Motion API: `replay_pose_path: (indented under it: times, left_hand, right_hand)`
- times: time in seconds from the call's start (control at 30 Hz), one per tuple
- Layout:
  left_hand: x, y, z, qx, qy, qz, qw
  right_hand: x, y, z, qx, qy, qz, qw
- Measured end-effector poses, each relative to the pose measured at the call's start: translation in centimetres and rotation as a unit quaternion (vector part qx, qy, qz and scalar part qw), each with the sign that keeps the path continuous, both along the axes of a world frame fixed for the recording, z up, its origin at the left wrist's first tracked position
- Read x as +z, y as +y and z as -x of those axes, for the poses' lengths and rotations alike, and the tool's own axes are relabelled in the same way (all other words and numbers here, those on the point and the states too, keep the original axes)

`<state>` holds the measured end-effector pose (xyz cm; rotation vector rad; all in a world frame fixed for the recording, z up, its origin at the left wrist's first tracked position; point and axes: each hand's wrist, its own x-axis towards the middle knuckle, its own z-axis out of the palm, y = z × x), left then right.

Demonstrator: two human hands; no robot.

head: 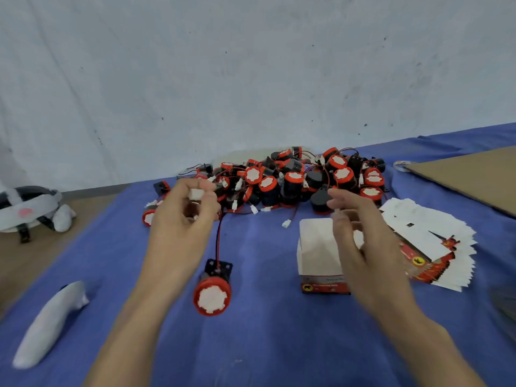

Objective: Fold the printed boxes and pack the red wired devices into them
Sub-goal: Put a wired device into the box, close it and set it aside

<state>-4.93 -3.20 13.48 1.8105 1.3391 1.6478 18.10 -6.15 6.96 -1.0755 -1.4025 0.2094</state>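
Red wired device (212,291), one; folded box (317,247), one.

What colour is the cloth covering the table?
The cloth is blue, seen best in the head view.

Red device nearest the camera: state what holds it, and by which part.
The left hand pinches the red device by the end of its wire, near the white connector; the right hand holds nothing.
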Motion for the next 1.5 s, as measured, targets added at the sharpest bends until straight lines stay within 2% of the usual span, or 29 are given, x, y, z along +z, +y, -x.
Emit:
replay_pose_path:
  times: [0.1, 0.27, 0.33, 0.43, 0.63, 0.7, 0.8, 0.93, 1.0, 1.07, 1.13, 1.2, 1.33, 1.5]
  left_hand:
    - [0.8, -1.0, 1.7, -0.005, -0.013, -0.006, 1.000]
    - [1.7, -2.5, 2.7, -0.075, -0.026, -0.014, 0.997]
    - [1.9, -2.9, 2.6, -0.098, -0.019, -0.014, 0.995]
    - [2.1, -3.3, 2.3, -0.132, 0.000, -0.010, 0.991]
    - [2.4, -3.6, 2.4, -0.168, -0.013, -0.021, 0.986]
    - [2.4, -3.4, 2.6, -0.169, -0.021, -0.020, 0.985]
    - [2.2, -2.9, 3.3, -0.157, -0.040, -0.013, 0.987]
    - [1.2, -1.4, 4.5, -0.138, -0.112, 0.029, 0.984]
    - [0.3, -0.6, 4.8, -0.125, -0.150, 0.066, 0.979]
    - [-0.9, 0.0, 4.8, -0.124, -0.160, 0.110, 0.973]
    - [-2.0, 0.3, 4.3, -0.136, -0.130, 0.145, 0.971]
    - [-2.8, 0.4, 3.5, -0.145, -0.087, 0.165, 0.972]
    - [-3.7, 0.0, 1.7, -0.165, -0.015, 0.161, 0.973]
    - [-4.1, -1.6, -0.7, -0.165, 0.106, 0.083, 0.977]
  right_hand:
    - [-0.3, -0.6, 3.0, 0.065, -0.019, 0.030, 0.997]
    - [-2.5, -0.3, 6.6, 0.158, -0.054, 0.196, 0.966]
    - [-3.3, -0.1, 7.4, 0.174, -0.068, 0.230, 0.955]
    - [-3.6, -0.1, 8.5, 0.175, -0.066, 0.239, 0.953]
    - [-3.6, -0.5, 9.0, 0.225, 0.015, 0.258, 0.939]
    - [-3.4, -0.6, 8.8, 0.258, 0.035, 0.268, 0.928]
    - [-2.9, -0.7, 8.1, 0.308, 0.009, 0.285, 0.908]
    - [-2.4, -1.0, 7.1, 0.379, 0.009, 0.309, 0.872]
    - [-2.3, -1.0, 6.9, 0.407, 0.049, 0.303, 0.860]
    - [-2.1, -1.0, 6.6, 0.459, 0.154, 0.288, 0.826]
    - [-1.5, -1.0, 6.3, 0.502, 0.237, 0.261, 0.790]
    - [-0.7, -1.0, 6.0, 0.509, 0.293, 0.217, 0.780]
    - [0.4, -0.6, 5.3, 0.422, 0.434, 0.159, 0.780]
    - [0.4, -0.1, 5.0, 0.293, 0.446, 0.139, 0.834]
